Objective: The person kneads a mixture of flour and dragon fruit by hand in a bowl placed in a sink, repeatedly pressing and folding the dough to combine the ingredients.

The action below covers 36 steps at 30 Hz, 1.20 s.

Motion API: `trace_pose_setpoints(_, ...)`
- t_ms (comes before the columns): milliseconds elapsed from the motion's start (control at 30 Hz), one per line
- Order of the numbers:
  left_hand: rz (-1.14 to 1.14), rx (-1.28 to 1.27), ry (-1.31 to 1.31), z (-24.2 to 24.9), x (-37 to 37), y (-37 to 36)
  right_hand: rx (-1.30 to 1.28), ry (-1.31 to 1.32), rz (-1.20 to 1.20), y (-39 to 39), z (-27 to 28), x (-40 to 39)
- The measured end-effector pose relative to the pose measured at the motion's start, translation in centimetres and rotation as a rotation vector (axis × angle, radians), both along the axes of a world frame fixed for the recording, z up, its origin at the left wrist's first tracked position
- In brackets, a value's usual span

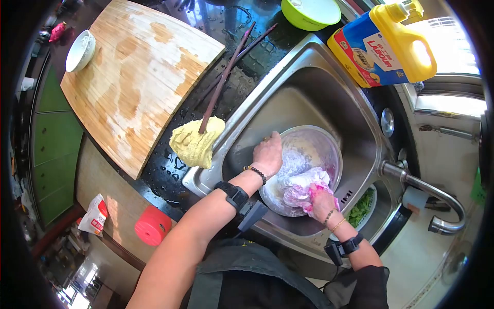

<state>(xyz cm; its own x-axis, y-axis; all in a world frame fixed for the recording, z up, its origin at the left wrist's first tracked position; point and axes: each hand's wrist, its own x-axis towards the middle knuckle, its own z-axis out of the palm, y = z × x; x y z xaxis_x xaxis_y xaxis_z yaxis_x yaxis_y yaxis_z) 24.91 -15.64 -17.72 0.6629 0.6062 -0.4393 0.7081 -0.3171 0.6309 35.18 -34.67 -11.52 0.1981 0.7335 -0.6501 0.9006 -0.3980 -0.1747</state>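
A round metal basin (337, 154) stands in the sink's larger bowl, with cloudy, sudsy water inside. At its left rim is my left hand (268, 153), its fingers curled over the edge and partly hidden. My right hand (322, 203) is closed on a wet white and pink cloth (307, 184), bunched up at the basin's near right side. Part of the cloth lies in the suds. On the counter left of the sink sits a crumpled yellow cloth (193, 144), with a pair of dark chopsticks (222, 87) resting on it.
Left lies a wet wooden board (139, 77) bearing a small white bowl (81, 51). A yellow detergent jug (383, 46) and green bowl (312, 11) stand behind the sink (288, 98). The faucet (422, 184) arches on the right, near leafy greens (362, 207) in the smaller basin.
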Motion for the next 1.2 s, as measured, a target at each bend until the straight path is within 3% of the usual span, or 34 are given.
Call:
trace_pose_setpoints(300, -0.014, 0.01, 0.064, -0.1, 0.3, 0.1, -0.175, -0.072, 0.083, 1.7, -4.9, -3.6)
trace_pose_setpoints(800, 0.015, 0.041, 0.05, -0.5, 0.5, -0.5, -0.199, 0.001, -0.208, 8.0, -10.4, -3.9)
trace_pose_setpoints(1100, -0.007, 0.065, 0.011, -0.4, 0.1, -0.2, -0.024, 0.08, -0.295, 7.3, -10.6, -2.1)
trace_pose_setpoints(1200, -0.016, 0.043, 0.019, -0.4, 0.1, -0.5, 0.228, 0.195, -0.196, 4.2, -6.1, -0.6)
